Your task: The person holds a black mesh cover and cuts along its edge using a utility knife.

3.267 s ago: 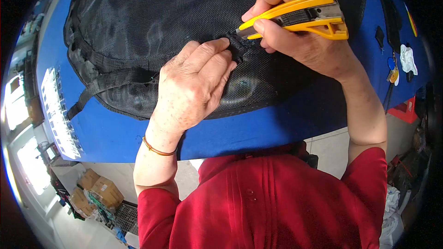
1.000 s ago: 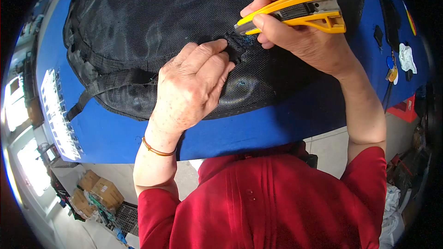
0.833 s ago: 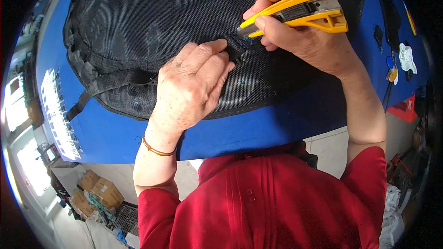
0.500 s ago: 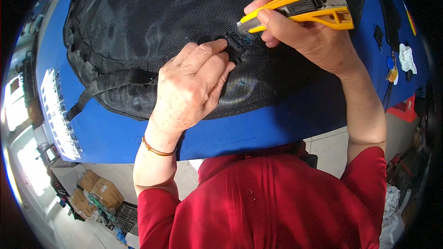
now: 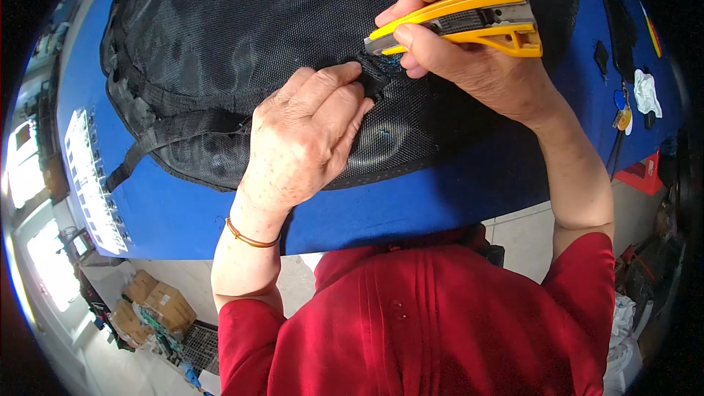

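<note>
Black mesh fabric [image 5: 242, 22] with strap-like edging lies over the blue table [image 5: 352, 216]. My left hand [image 5: 312, 121] presses on it, fingers together, gripping a small dark strap piece [image 5: 376, 77] at the fingertips. My right hand [image 5: 469, 51] is closed around a yellow utility knife [image 5: 462, 18]. The knife's blade tip points left, just above that strap piece, beside blue thread bits [image 5: 392, 64] on the mesh. Whether the blade touches the fabric cannot be made out.
On the table's right side lie a dark flat object [image 5: 620, 33], a crumpled white piece [image 5: 647, 93] and keys with tags [image 5: 623, 114]. Cardboard boxes [image 5: 169, 306] stand on the floor at lower left. A red object [image 5: 644, 174] is beyond the table's right edge.
Over the last half second my right hand has moved left and slightly down with the knife, after small shifts back and forth. My left hand has stayed in place.
</note>
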Demonstrator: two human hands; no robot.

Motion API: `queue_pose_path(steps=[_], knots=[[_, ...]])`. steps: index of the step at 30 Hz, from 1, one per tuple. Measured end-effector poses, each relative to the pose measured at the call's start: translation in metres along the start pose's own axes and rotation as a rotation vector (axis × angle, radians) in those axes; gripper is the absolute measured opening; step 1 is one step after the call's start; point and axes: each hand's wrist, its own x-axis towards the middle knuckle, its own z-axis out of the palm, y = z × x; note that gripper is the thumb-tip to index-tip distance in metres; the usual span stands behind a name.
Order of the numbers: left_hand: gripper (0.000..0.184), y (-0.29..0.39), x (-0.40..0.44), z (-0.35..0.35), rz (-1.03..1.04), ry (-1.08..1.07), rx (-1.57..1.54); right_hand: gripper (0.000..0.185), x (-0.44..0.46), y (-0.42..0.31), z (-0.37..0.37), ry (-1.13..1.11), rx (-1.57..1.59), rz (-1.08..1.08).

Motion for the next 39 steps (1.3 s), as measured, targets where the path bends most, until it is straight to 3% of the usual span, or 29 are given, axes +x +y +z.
queue_pose_path(steps=[4, 6, 10, 16, 18, 31, 34, 36, 39], knots=[[0.013, -0.001, 0.000, 0.001, 0.009, 0.008, 0.003, 0.016, 0.004, -0.017, 0.001, 0.026, -0.001, -0.017], [0.013, 0.000, 0.000, 0.000, 0.008, 0.007, 0.004, 0.018, 0.017, -0.064, -0.001, -0.074, -0.133, 0.877], [0.013, 0.000, 0.000, 0.000, 0.005, 0.006, 0.010, 0.016, 0.019, -0.066, -0.001, -0.069, -0.123, 0.932], [0.014, -0.001, 0.000, 0.001, 0.006, 0.013, 0.005, 0.015, 0.015, -0.061, -0.006, -0.170, -0.193, 0.645], [0.014, -0.001, 0.000, 0.001, 0.010, 0.015, 0.006, 0.016, 0.022, -0.067, -0.005, -0.117, -0.144, 0.845], [0.012, -0.006, -0.001, 0.006, 0.069, 0.064, 0.026, 0.016, 0.024, -0.072, -0.009, -0.137, -0.117, 0.994], [0.012, -0.007, -0.001, 0.006, 0.068, 0.061, 0.028, 0.016, 0.021, -0.053, -0.012, -0.206, -0.169, 0.924], [0.012, -0.006, -0.001, 0.006, 0.067, 0.062, 0.027, 0.013, 0.008, -0.001, -0.011, -0.067, 0.038, -0.107], [0.012, -0.006, -0.001, 0.006, 0.069, 0.062, 0.030, 0.012, 0.011, -0.002, -0.010, -0.050, 0.051, -0.108]])
